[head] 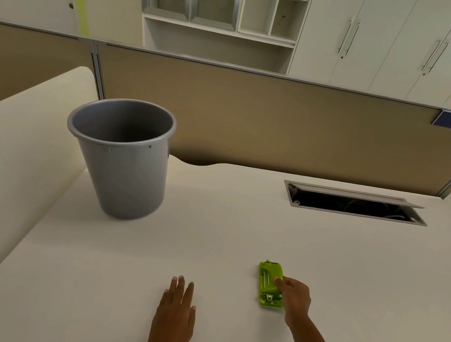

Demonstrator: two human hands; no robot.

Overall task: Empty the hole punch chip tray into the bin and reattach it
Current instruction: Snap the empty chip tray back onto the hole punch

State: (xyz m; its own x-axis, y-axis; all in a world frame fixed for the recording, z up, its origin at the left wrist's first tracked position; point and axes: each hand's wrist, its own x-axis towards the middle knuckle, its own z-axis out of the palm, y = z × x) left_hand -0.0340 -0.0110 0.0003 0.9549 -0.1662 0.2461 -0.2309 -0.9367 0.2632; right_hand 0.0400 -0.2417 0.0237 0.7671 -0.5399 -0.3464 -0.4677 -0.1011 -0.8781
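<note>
A small lime-green hole punch [268, 279] lies on the cream desk [237, 232], right of centre near me. My right hand [293, 300] rests on its right side, fingers curled over the top and touching it; the punch still lies on the desk. I cannot make out the chip tray as a separate part. A grey plastic bin [125, 172] stands upright on the desk at the back left, its mouth open. My left hand [175, 311] lies flat on the desk, palm down, fingers slightly apart, holding nothing.
A cable hatch [356, 204] with its lid raised opens in the desk at the back right. A tan partition [257, 116] closes off the far edge. A raised cream ledge [10, 164] runs along the left side.
</note>
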